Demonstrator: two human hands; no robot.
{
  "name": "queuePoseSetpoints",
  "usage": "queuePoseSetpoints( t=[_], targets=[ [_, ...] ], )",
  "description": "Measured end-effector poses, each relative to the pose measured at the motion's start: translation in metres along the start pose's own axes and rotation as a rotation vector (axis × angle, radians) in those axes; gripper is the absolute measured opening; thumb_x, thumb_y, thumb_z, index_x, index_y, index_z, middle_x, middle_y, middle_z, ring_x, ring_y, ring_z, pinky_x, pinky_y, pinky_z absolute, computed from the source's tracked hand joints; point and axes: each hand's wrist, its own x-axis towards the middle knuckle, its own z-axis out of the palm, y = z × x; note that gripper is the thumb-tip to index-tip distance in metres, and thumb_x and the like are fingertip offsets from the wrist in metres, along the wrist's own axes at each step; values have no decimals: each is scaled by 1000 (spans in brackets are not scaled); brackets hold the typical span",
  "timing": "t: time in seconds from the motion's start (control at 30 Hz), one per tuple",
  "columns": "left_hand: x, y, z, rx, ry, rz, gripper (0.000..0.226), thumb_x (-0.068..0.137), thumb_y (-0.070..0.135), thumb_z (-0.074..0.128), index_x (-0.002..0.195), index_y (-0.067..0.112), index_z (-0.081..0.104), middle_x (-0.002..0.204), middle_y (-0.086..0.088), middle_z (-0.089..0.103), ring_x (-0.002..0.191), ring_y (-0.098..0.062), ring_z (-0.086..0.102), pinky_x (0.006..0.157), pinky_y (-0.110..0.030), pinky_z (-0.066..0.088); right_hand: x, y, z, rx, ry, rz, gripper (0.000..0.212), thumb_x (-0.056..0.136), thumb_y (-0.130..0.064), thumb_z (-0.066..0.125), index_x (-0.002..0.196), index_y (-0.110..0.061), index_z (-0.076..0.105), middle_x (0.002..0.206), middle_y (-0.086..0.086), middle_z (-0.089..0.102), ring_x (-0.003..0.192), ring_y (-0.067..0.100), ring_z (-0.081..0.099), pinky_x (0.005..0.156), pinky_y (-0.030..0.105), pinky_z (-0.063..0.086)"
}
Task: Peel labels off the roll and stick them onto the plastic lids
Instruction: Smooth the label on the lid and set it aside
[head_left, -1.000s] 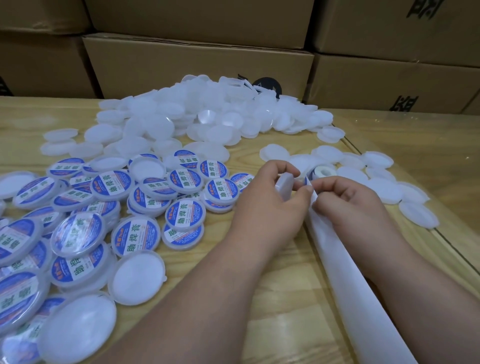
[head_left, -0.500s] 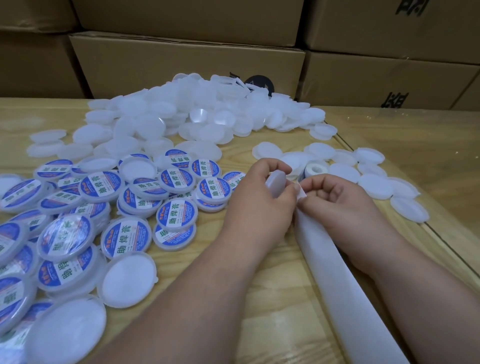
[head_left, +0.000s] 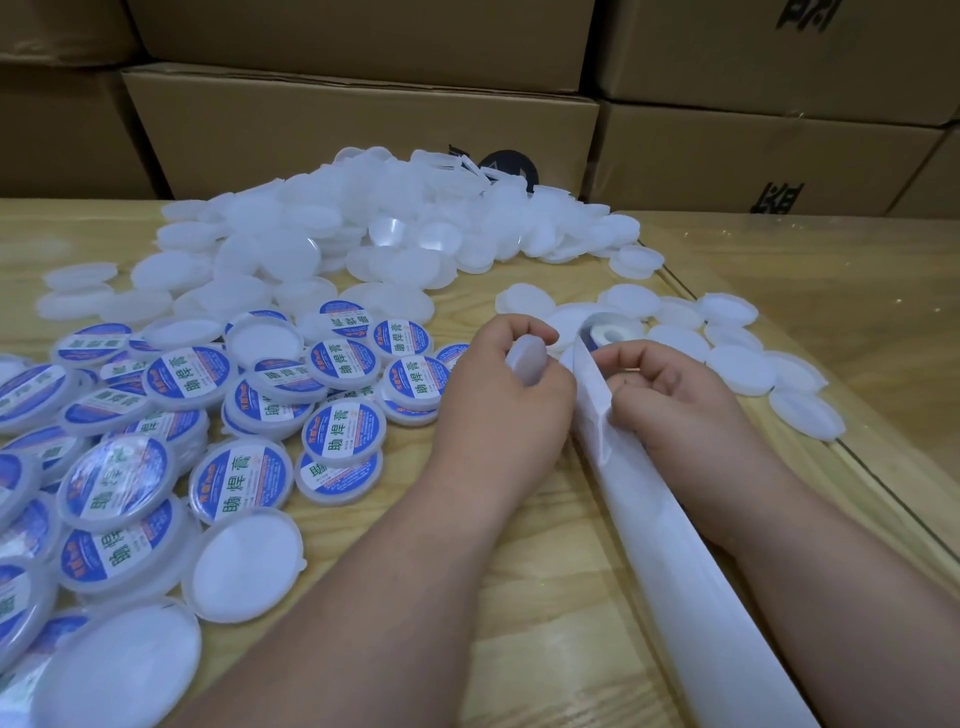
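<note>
In the head view, my left hand (head_left: 506, 410) is curled around a blank lid (head_left: 529, 359); I hold it on its edge, with thumb and fingers at the rim, so its flat face looks to the right. My right hand (head_left: 675, 395) is just beside it, fingers bent, and the fingertips (head_left: 613, 358) pinch the top part of the liner (head_left: 675, 545). I cannot tell if a label is already between these fingers, because they hide the place. The roll (head_left: 605, 335) stands just behind my hands, a little to the far right, touching some blank lids. From the roll the liner runs as a long white strip toward me; its long axis goes from far-left to near-right, and it passes between my two wrists. So the label source lies right of the lid, very near, and the right hand is the nearer one to it. I judge that the next move is a short one to the left: bring the peeled label across to the face of the lid in my left hand. The labelled lids (head_left: 343, 434), blue and white, lie in a heap on the left of the table (head_left: 519, 597). The big pile (head_left: 322, 249) of blank ones is farther back, before the boxes (head_left: 363, 124).
</note>
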Motion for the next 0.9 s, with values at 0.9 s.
queuePoseSetpoints(
  t=[0.9],
  targets=[
    [8, 6, -6, -331, 282, -124, 22, 64, 24, 54, 79, 36, 64, 63, 7, 55, 56, -18, 46, 48, -27, 38, -2, 4, 10, -106, 273, -237, 32, 86, 3, 56, 93, -27, 66, 63, -19, 55, 52, -1, 47, 48, 9, 39]
  ],
)
